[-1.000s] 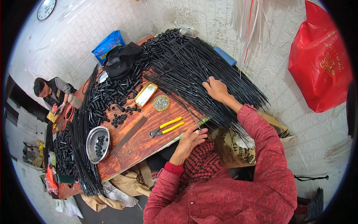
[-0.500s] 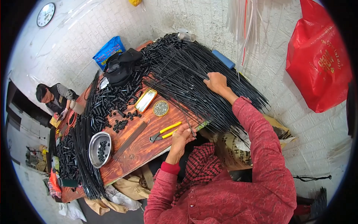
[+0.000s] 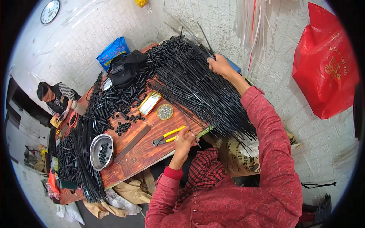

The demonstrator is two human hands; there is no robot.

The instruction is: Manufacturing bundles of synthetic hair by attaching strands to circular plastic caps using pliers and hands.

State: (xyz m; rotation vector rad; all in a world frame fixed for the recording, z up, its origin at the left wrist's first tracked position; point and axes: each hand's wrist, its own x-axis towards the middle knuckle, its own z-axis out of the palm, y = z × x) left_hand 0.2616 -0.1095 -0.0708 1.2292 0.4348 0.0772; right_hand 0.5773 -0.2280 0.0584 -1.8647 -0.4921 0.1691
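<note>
My right hand (image 3: 220, 66) is raised at the far side of the pile of thin black rods (image 3: 213, 98), fingers closed around several rods whose ends stick up beyond it. At the table's near edge, my left hand (image 3: 184, 143) is closed with thumb and fingers pinching a thin dark rod (image 3: 198, 143); its lower tip pokes out below the fingers. Beside that hand lie cutting pliers (image 3: 171, 134) with yellow handles. A round tin of small silvery pieces (image 3: 165, 111) and an open rectangular tin (image 3: 149, 103) stand farther back.
Short black tubes (image 3: 110, 100) heap up at left, near a metal bowl (image 3: 107, 167) and a flat dark bar (image 3: 133, 143). A black bag (image 3: 127, 70) lies behind them. Another person (image 3: 59, 100) works at far left. A red bag (image 3: 323, 64) hangs on the right wall.
My right hand has moved up and away, lifting rods from the pile so their far ends rise. My left hand stays nearly where it was, still pinching.
</note>
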